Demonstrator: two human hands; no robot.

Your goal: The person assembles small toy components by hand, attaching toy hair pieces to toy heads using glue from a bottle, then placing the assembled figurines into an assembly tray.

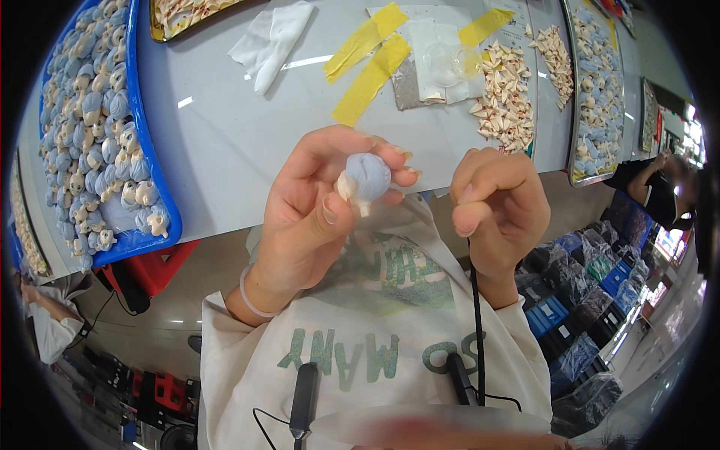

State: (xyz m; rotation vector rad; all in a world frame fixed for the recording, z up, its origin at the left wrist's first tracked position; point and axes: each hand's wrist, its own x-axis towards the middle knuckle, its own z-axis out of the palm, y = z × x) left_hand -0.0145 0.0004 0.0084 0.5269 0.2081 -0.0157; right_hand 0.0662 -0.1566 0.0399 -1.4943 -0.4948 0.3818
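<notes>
In my left hand (311, 202) I hold a small doll head (367, 177) with pale blue moulded hair and a cream face part, pinched between thumb and fingertips above the table's near edge. A pale band circles my left wrist. Just to the right, apart from the doll head, my right hand (501, 206) is closed with thumb and forefinger curled together. Whatever sits between those fingertips, if anything, is hidden or too small to make out. A dark cord (477, 322) runs down below the right hand.
A blue tray (161, 206) of similar doll heads stands at left, and another tray (576, 161) at right. Small pointed cream pieces (504, 101) lie heaped nearby. Yellow tape strips (371, 79), a white cloth (274, 45) and a clear round dish (444, 64) lie beyond my hands.
</notes>
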